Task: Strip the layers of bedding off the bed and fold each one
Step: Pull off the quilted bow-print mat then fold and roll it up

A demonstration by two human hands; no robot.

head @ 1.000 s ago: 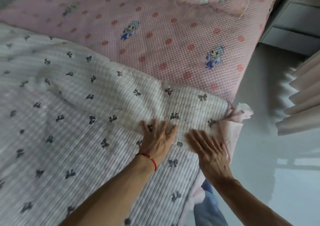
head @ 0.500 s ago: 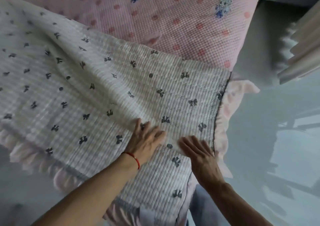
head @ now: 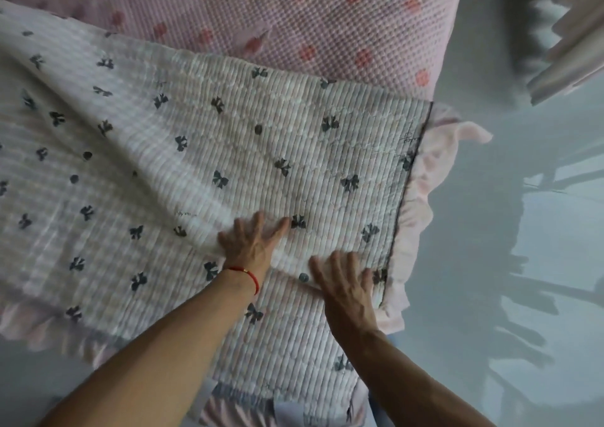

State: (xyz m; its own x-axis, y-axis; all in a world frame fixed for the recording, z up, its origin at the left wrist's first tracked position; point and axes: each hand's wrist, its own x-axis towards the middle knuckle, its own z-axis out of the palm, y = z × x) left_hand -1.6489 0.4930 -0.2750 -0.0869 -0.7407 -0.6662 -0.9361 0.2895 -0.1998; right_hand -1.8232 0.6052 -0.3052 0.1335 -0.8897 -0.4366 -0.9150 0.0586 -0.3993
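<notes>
A white quilted blanket with small dark bows and a pink ruffled edge lies across the near corner of the bed. It covers part of a pink mattress pad with red dots. My left hand, a red string round its wrist, presses flat on the blanket with fingers spread. My right hand lies flat beside it, close to the blanket's dark-piped right edge. A low fold line runs under both hands.
Grey glossy floor lies to the right of the bed and at lower left. Pale pleated curtains hang at the upper right. The blanket's ruffle overhangs the bed's right edge.
The view has tilted down and nearer to the blanket. Both hands stay flat on it and have slid a little toward me and the bed's corner.
</notes>
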